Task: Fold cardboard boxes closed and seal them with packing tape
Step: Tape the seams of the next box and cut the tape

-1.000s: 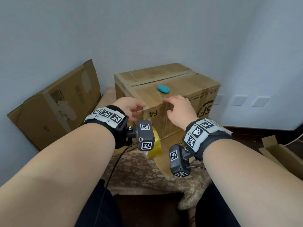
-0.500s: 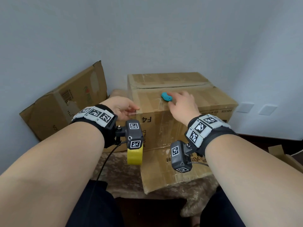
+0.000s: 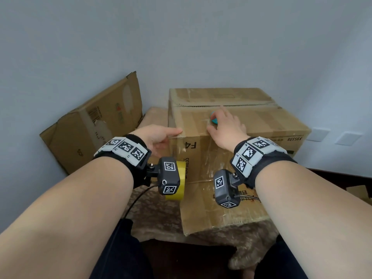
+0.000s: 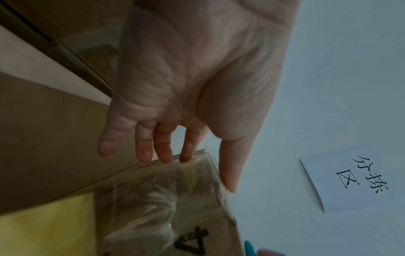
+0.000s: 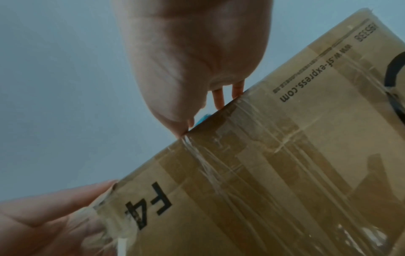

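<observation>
Now right hand (image 3: 225,125) grasps cutter (image 3: 213,120) atop box (image 3: 261,123).

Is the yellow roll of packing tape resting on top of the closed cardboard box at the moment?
No, the yellow tape roll sits low beside the box's front face, below the left hand.
</observation>
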